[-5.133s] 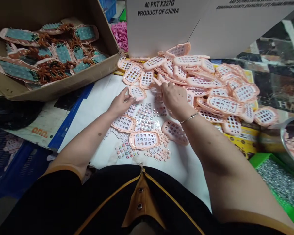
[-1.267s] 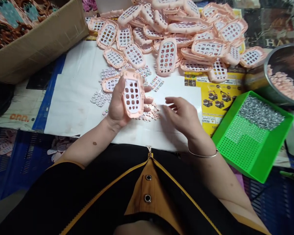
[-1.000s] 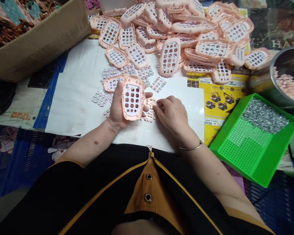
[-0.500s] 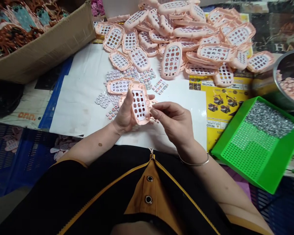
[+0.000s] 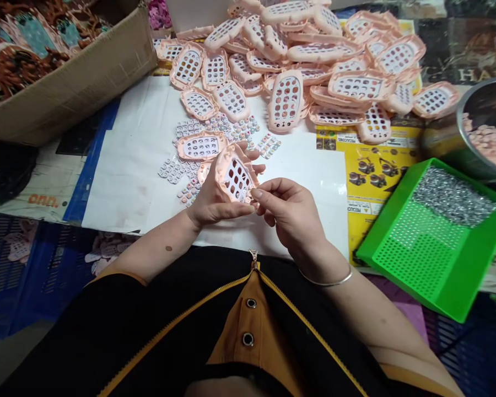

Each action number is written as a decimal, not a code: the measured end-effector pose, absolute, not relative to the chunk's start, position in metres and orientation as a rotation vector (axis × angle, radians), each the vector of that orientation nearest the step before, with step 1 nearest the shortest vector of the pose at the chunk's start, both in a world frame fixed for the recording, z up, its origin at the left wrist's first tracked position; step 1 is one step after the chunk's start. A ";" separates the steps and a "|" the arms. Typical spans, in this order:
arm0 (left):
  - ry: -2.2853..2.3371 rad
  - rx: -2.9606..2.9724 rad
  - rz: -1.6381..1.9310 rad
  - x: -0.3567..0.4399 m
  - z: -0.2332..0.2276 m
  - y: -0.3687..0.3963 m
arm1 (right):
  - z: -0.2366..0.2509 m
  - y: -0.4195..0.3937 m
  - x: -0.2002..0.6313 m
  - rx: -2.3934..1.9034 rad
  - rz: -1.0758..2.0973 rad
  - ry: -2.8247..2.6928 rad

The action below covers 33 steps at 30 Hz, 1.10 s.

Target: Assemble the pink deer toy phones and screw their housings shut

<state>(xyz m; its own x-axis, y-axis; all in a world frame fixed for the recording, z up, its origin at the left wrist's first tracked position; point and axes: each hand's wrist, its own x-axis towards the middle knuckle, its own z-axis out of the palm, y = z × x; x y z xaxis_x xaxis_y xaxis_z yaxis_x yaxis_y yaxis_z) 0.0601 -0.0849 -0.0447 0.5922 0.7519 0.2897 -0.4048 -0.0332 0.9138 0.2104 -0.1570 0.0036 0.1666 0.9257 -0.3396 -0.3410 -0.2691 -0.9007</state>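
My left hand (image 5: 213,201) holds a pink plastic phone-shaped cover (image 5: 236,176) with rows of button holes, tilted toward me. My right hand (image 5: 291,212) is at the cover's lower right edge, its fingertips pinched on a small piece that I cannot make out. Below and behind the cover, small keypad sheets (image 5: 188,190) lie on the white paper (image 5: 119,171). One more cover (image 5: 200,146) lies flat just beyond my left hand.
A big heap of pink covers (image 5: 334,66) fills the far side. A cardboard box (image 5: 74,82) with brown and teal parts stands at far left. A green tray (image 5: 430,242) with silver screws and a metal bowl (image 5: 475,129) of pink bits stand at right.
My left hand picked a cover from the table and tilted it. My right hand took a small piece from the paper and brought it up to the cover's edge.
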 end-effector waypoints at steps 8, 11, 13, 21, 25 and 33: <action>0.362 1.371 0.988 0.063 -0.047 -0.086 | -0.006 -0.158 0.207 -1.308 1.283 -0.669; 0.299 1.399 1.055 0.066 -0.046 -0.089 | -0.011 -0.157 0.208 -1.317 1.307 -0.711; 0.315 1.321 1.049 0.067 -0.044 -0.091 | -0.015 -0.159 0.208 -1.359 1.215 -0.868; 0.503 0.972 1.080 0.068 -0.027 -0.097 | -0.028 -0.175 0.211 -1.350 -0.144 -1.864; 0.498 0.933 1.101 0.069 -0.027 -0.097 | -0.031 -0.175 0.215 -1.183 -0.193 -1.980; 0.501 0.710 1.024 0.070 -0.025 -0.098 | -0.024 -0.167 0.223 -1.026 0.074 -1.933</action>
